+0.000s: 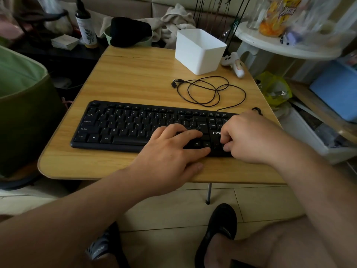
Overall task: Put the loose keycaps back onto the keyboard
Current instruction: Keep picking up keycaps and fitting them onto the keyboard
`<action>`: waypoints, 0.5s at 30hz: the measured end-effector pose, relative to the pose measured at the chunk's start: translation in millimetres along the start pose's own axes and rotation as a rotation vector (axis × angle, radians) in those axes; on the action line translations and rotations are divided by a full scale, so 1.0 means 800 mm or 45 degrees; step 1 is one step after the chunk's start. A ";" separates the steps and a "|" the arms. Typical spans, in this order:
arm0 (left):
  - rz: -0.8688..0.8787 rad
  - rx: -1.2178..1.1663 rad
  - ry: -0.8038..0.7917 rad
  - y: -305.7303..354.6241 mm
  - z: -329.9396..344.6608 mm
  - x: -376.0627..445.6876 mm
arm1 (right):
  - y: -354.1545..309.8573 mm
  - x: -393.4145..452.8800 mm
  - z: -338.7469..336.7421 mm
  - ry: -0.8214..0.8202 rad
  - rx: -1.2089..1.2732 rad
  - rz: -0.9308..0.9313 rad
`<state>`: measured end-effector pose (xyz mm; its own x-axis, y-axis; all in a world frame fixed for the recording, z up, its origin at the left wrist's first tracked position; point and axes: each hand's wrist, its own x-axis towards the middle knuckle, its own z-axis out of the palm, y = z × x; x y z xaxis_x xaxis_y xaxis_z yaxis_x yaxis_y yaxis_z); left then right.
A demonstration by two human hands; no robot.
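your flat black plastic keyboard (pixel 135 126) lies with its long axis left to right across the light wood bench (pixel 135 74), directly ahead of you. both hands sit at its right end. your left hand (pixel 170 151) rests flat, fingers straight, across the lower right keys. your right hand (pixel 245 138) is curled over the arrow-key cluster; whether it pinches a keycap cannot be told. the right hand is nearer the work.

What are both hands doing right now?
Left hand: open, fingers flat on the keyboard.
Right hand: fingers curled over the arrow keys; any keycap hidden.
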<state>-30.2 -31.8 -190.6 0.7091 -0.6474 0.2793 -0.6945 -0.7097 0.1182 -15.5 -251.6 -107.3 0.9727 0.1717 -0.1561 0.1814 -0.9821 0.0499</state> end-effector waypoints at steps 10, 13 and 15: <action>-0.002 0.003 -0.009 0.000 -0.001 0.000 | 0.012 -0.005 0.012 0.038 0.107 -0.013; -0.001 0.002 -0.002 -0.001 0.000 0.000 | 0.019 -0.006 0.011 0.038 0.221 0.016; -0.003 -0.003 -0.006 -0.001 0.000 0.001 | 0.024 -0.008 0.010 0.061 0.341 0.047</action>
<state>-29.0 -31.5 -190.3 0.7112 -0.6472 0.2745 -0.6933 -0.7104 0.1212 -19.1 -272.0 -112.9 0.9849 0.1324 -0.1115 0.1070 -0.9720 -0.2091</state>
